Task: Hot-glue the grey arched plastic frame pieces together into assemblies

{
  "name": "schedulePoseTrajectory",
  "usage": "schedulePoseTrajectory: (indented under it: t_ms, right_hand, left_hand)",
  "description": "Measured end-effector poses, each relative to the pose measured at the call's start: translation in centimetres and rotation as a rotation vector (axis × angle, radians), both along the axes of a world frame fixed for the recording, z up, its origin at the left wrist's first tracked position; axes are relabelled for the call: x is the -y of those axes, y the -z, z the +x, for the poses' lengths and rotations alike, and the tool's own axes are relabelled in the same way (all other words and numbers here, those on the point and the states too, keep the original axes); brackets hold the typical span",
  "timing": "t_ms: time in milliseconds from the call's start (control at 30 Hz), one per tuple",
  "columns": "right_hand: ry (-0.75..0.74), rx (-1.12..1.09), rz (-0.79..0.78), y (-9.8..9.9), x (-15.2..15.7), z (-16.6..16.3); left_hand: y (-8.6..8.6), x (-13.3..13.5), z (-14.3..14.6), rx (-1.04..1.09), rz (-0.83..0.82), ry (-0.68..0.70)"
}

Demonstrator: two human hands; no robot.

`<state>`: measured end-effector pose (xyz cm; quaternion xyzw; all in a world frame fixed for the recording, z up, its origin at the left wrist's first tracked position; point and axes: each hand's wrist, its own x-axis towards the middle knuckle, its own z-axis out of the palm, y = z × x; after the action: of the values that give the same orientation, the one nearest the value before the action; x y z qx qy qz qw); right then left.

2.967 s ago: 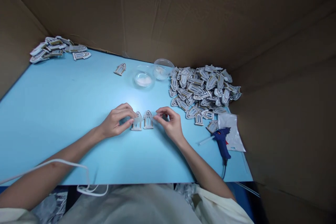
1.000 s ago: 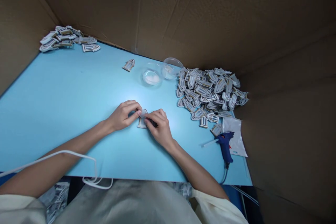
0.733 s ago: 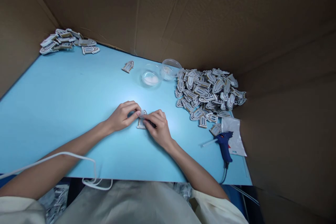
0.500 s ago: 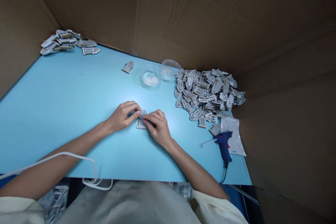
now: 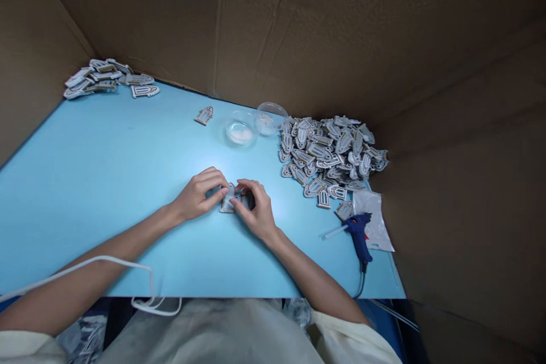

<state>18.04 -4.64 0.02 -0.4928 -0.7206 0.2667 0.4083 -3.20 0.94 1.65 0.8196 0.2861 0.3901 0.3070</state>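
Note:
In front of me on the blue table is a small white, arched window-shaped piece (image 5: 227, 203), with a pale, partly clear face. My left hand (image 5: 203, 193) pinches it at its upper left edge, thumb and forefinger closed together. My right hand (image 5: 257, 209) is curled at its right side, the thumb tip on its face and the forefinger bent near the top edge. A dark patch shows between those fingers, and I cannot make out what it is.
Many similar pieces are heaped at right (image 5: 333, 151), with a smaller pile (image 5: 104, 77) far left. One lone piece (image 5: 204, 115) lies near two clear tubs (image 5: 239, 132). A blue glue gun (image 5: 359, 236) rests by a plastic bag (image 5: 375, 219). A white cable (image 5: 102, 259) crosses my left forearm. Cardboard walls surround the table.
My right fingers have spread from a pinch over the piece into a wider curl at its right side. The left hand keeps its pinch. The view has shifted slightly.

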Motion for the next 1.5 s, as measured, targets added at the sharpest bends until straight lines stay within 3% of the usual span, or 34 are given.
schedulePoseTrajectory:
  t_ms: [300, 433, 567, 733, 833, 967, 1100, 1200, 1300, 1367, 1500]
  right_hand:
    - [-0.044, 0.174, 0.079, 0.5, -0.2, -0.1]
    - [-0.028, 0.204, 0.057, 0.5, -0.1, -0.1]
    - [0.024, 0.087, 0.096, -0.2, 0.0, 0.0]
    - [-0.015, -0.027, 0.094, -0.9, -0.1, 0.1]
    - [0.014, -0.091, 0.055, -1.4, -2.0, 0.1]
    - [0.216, -0.191, 0.062, -3.0, -8.1, 0.2]
    - [0.281, -0.083, 0.113, -4.6, -11.8, 1.3]
    - [0.257, 0.072, 0.150, -5.2, -9.0, 4.3]
    - [0.316, 0.357, 0.090, -5.9, -2.6, 9.6]
    - [0.478, 0.615, -0.085, -6.7, 2.0, 13.7]
    - [0.779, 1.023, -0.625, -7.5, 8.8, 20.3]
  left_hand:
    - [0.7, -0.3, -0.3, 0.018, -0.031, -0.146]
    - [0.8, -0.4, -0.4, -0.020, -0.054, -0.123]
    - [0.6, -0.2, -0.1, -0.006, -0.013, -0.110]
    - [0.8, 0.2, 0.5, 0.053, 0.014, 0.016]
    - [1.1, 0.2, 0.6, 0.097, -0.033, -0.048]
    - [1.1, -0.3, 0.1, 0.130, -0.089, -0.240]
    - [0.9, -0.5, -0.3, 0.099, -0.056, -0.263]
    - [0.9, -0.2, -0.4, 0.073, -0.023, -0.205]
    - [1.0, 0.1, -0.4, 0.039, 0.031, -0.150]
    - [1.0, 0.3, -0.3, 0.015, 0.067, -0.125]
    - [0.7, 0.4, 0.1, -0.024, 0.129, -0.052]
